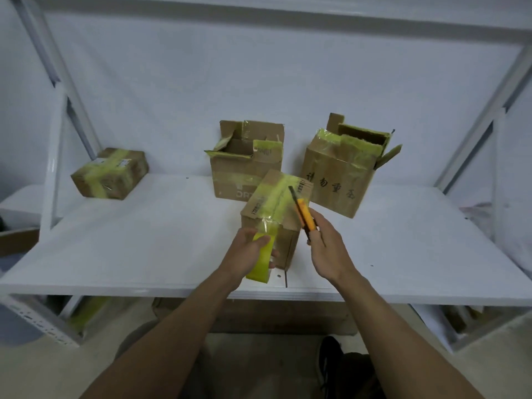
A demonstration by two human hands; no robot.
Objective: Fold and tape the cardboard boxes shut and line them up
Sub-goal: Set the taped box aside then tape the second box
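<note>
Left hand (244, 251) grips glossy yellow tape roll (259, 266); right hand (328, 251) grips slim orange knife (305, 217) by cardboard box (273, 197).

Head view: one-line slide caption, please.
Left hand holds the yellow tape roll against the small box; right hand holds an orange utility knife over its taped top.

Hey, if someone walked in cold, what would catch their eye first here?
Front and centre, the left hand grips a yellow tape roll in front of a small box striped with yellow tape, while the right hand holds an orange utility knife by its right edge. Behind stand two open boxes; a taped box sits far left.
</note>
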